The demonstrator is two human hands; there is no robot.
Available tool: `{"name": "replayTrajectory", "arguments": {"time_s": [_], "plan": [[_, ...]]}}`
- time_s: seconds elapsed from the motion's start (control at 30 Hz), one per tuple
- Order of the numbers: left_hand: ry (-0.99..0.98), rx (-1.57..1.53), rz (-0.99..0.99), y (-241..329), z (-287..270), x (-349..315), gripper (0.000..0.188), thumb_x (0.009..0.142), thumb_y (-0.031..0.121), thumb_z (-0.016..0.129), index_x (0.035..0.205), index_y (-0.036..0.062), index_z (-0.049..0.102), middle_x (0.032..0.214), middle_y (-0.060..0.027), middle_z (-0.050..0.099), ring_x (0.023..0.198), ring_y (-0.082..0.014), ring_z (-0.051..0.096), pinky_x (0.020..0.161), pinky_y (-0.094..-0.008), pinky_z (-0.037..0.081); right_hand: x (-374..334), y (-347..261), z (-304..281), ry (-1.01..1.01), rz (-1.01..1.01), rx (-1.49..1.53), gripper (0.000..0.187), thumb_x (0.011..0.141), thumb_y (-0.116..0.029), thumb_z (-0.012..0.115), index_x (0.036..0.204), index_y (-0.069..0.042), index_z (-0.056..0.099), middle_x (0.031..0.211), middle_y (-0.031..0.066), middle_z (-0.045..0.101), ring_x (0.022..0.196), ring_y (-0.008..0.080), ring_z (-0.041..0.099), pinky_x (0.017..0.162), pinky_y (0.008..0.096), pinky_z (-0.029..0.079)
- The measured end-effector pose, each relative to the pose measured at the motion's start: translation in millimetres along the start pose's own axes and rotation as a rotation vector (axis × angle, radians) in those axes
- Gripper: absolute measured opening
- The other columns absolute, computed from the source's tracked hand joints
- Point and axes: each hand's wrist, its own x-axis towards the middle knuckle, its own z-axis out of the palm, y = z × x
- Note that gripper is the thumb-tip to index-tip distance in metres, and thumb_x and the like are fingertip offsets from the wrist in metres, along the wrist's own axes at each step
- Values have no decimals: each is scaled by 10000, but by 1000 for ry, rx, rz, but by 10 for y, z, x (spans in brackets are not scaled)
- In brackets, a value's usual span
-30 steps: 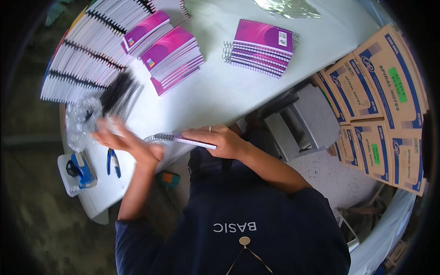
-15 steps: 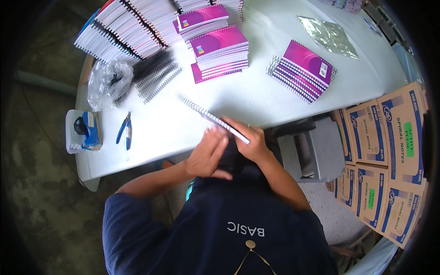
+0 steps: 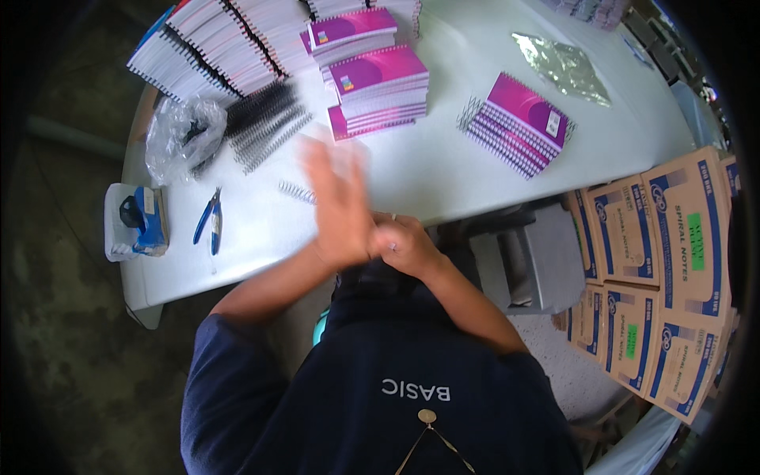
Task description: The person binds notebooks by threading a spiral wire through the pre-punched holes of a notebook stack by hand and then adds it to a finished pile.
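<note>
My left hand [image 3: 336,204] is blurred with motion, flat with its fingers apart, over the front edge of the white table [image 3: 459,178]. Its palm lies against my right hand [image 3: 405,247], which is curled into a fist just below the table edge; whether it holds anything is hidden. A short piece of wire spiral [image 3: 296,191] lies on the table just left of my left hand. Behind it stand stacks of magenta spiral notebooks [image 3: 378,89], and another magenta stack [image 3: 518,123] lies to the right.
Black binding coils [image 3: 265,127] and a clear plastic bag [image 3: 180,136] lie at the left, below rows of bound pads [image 3: 214,47]. Blue pliers [image 3: 210,223] and a blue tool on a white tray [image 3: 136,223] sit near the left edge. Cardboard boxes [image 3: 665,237] and a grey seat [image 3: 532,257] stand right.
The notebook held edge-up in both hands half a second ago is out of sight. My left hand has swung up over the table and is blurred; my right hand has curled shut.
</note>
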Motion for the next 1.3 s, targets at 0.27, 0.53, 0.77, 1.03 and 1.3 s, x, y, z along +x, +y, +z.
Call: {"name": "replayTrajectory", "arguments": {"time_s": [0.27,0.53,0.77,1.03,1.3], "plan": [[-409,-13,17,217,-202,153,471,783,279,678,1200,83,579,1215,-116,526,1197,-312,454,1020,-490,251,51,168,-129,-51,364,118,214,793,-33,631,1004,4,628,917,169,674,856,256,673,706,327,515],[-471,-189,86,38,-303,463,269,703,170,737,955,125,654,951,0,620,913,-181,578,862,-351,342,97,179,-46,41,324,178,178,779,-23,632,953,14,629,805,174,662,723,208,649,639,316,492],[-679,-137,35,18,-390,734,370,645,206,776,975,104,644,927,-28,622,893,-237,579,838,-349,362,105,83,-106,11,340,154,226,813,-25,611,1038,-20,597,854,168,643,766,262,642,692,338,482],[-199,-277,166,-106,148,1679,308,708,164,750,982,69,646,1037,-85,633,922,-277,595,772,-360,450,454,-329,-1420,599,-83,56,245,852,-6,556,1095,-10,524,1090,143,606,1046,211,559,948,331,410],[104,-496,-116,173,1652,1513,520,800,276,701,1218,19,529,1236,-181,542,1099,-288,556,943,-373,430,25,434,-2114,852,159,-52,578,886,-149,453,1413,23,290,1434,223,343,1372,274,268,1119,350,172]]}}
